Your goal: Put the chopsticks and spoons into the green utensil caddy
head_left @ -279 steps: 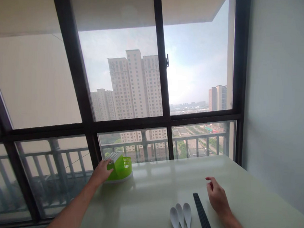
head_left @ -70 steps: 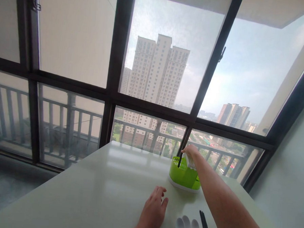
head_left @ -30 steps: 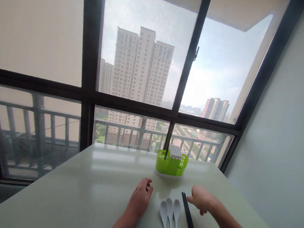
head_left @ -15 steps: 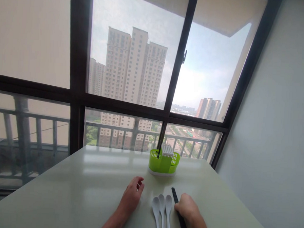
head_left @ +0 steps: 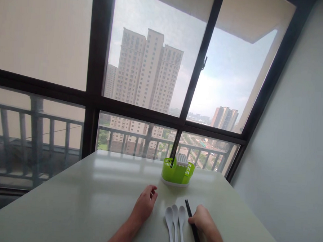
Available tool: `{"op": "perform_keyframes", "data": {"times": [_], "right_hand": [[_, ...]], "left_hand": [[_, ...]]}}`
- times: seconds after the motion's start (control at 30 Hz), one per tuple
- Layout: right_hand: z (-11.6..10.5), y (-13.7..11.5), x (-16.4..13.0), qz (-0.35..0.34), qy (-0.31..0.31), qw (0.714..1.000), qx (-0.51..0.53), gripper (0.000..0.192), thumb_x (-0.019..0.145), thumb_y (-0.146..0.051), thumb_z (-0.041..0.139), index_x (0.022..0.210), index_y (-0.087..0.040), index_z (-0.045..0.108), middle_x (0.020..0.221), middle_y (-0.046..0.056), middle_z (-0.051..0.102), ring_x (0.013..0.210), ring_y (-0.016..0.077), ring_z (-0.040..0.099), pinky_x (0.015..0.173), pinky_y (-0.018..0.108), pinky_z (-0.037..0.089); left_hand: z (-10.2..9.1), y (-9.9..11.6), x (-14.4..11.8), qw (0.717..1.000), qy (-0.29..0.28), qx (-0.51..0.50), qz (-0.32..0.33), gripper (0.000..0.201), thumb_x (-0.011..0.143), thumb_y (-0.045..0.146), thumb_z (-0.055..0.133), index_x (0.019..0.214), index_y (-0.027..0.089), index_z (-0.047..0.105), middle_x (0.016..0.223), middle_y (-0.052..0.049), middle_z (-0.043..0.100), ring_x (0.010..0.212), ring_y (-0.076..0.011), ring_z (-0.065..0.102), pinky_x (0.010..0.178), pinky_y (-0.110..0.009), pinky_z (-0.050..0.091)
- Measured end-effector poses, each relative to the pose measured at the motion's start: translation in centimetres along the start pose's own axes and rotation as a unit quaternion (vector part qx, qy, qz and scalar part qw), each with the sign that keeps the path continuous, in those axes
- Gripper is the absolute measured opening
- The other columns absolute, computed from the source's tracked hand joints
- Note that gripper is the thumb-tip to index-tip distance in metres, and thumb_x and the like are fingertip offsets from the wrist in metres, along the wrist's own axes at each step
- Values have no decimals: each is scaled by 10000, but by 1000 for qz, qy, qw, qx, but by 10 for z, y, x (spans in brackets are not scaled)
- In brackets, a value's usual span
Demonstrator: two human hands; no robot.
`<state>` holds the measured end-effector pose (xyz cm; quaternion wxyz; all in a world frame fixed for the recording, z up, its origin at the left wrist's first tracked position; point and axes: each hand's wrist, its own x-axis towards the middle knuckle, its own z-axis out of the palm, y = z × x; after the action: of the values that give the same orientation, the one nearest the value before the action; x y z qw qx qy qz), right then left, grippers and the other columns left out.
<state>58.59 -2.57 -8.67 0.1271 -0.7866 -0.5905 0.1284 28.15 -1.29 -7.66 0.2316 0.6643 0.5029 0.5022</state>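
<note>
My right hand (head_left: 203, 217) is closed around black chopsticks (head_left: 195, 238), which lie along the table with their tips pointing away from me. How many sticks are in the bundle I cannot tell. Just left of them, three white spoons (head_left: 175, 219) rest side by side, bowls toward the far edge. My left hand (head_left: 147, 201) rests on the table to the left of the spoons, its fingers loosely bent, thumb apart, holding nothing. Beyond both hands stands a green utensil basket (head_left: 176, 175) with a white base and a white slotted top; thin dark sticks stand in its left compartment.
The glossy pale table (head_left: 73, 199) reaches to a large dark-framed window (head_left: 140, 112). A railing (head_left: 133, 135) and tall buildings show outside. A plain wall (head_left: 293, 142) rises on the right.
The whole view has tilted and shifted slightly, so things sit a little further right. The chopstick tips look slightly more spread. Both hands keep nearly the same places by the spoons.
</note>
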Motion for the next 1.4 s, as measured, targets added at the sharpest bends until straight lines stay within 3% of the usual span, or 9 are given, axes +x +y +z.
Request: {"op": "perform_keyframes", "data": {"times": [0.27, 0.43, 0.57, 0.67, 0.8, 0.9, 1.07, 1.27, 1.4], "right_hand": [[-4, -6, -4, -9, -10, 1000, 11, 155, 674, -139, 693, 620, -193, 557, 726, 66, 687, 764, 241, 700, 578, 248, 438], [-39, -13, -6, -37, 13, 999, 22, 155, 779, -179, 649, 637, -190, 588, 693, 53, 675, 740, 212, 671, 589, 236, 416], [-86, -51, -14, -148, 114, 977, 99, 214, 898, -319, 574, 729, -193, 611, 750, 51, 678, 722, 193, 633, 621, 241, 422], [-100, -96, -22, -266, 149, 925, 224, 241, 939, -402, 530, 833, -198, 601, 772, 41, 671, 678, 188, 618, 609, 249, 440], [-76, -145, -26, -334, 122, 868, 346, 280, 958, -455, 535, 837, -203, 533, 670, -1, 611, 558, 160, 579, 539, 231, 443], [-44, -160, -23, -348, 83, 847, 394, 310, 961, -489, 549, 846, -202, 523, 658, -7, 595, 535, 158, 578, 481, 221, 446], [-10, -161, -23, -342, 58, 836, 425, 328, 934, -505, 599, 838, -202, 521, 668, -13, 580, 529, 154, 576, 445, 221, 488], [-23, -163, -23, -346, -10, 817, 462, 342, 877, -500, 696, 954, -178, 606, 702, -1, 620, 548, 160, 601, 433, 219, 501], [-38, -168, -18, -342, -51, 798, 493, 403, 854, -544, 737, 892, -153, 646, 687, 9, 624, 547, 160, 623, 454, 215, 497]], "left_hand": [[1, 0, -1, 1000, 1, 2, 5, 246, 927, 334, 464, 1064, 196, 616, 923, -45, 674, 804, -178, 633, 819, -321, 478], [-2, 7, -2, 1000, -1, -2, 0, 241, 931, 353, 486, 1044, 204, 638, 907, -43, 689, 818, -177, 642, 823, -301, 480], [-8, 18, -4, 999, -32, -23, 20, 278, 962, 397, 479, 1015, 204, 672, 845, -34, 687, 788, -175, 634, 760, -277, 477], [-13, 26, -5, 996, -50, -46, 54, 308, 966, 427, 503, 1025, 207, 712, 855, -37, 686, 757, -166, 620, 713, -264, 474], [-19, 30, -4, 992, -55, -73, 85, 317, 958, 396, 539, 1182, 240, 701, 987, -52, 693, 806, -161, 625, 733, -262, 494], [-19, 28, -2, 992, -60, -69, 87, 330, 929, 306, 566, 1241, 273, 667, 1032, -36, 689, 802, -150, 622, 755, -261, 499], [-12, 19, -2, 992, -77, -18, 94, 130, 868, 203, 575, 931, 237, 684, 906, -9, 655, 781, -143, 603, 741, -243, 468], [-9, 16, -5, 991, -79, 36, 102, 125, 893, 176, 519, 910, 239, 626, 914, -3, 642, 826, -149, 586, 779, -239, 444], [-11, 16, -5, 989, -86, 51, 105, 135, 894, 173, 514, 938, 250, 616, 947, 0, 638, 850, -151, 587, 785, -231, 437]]}}
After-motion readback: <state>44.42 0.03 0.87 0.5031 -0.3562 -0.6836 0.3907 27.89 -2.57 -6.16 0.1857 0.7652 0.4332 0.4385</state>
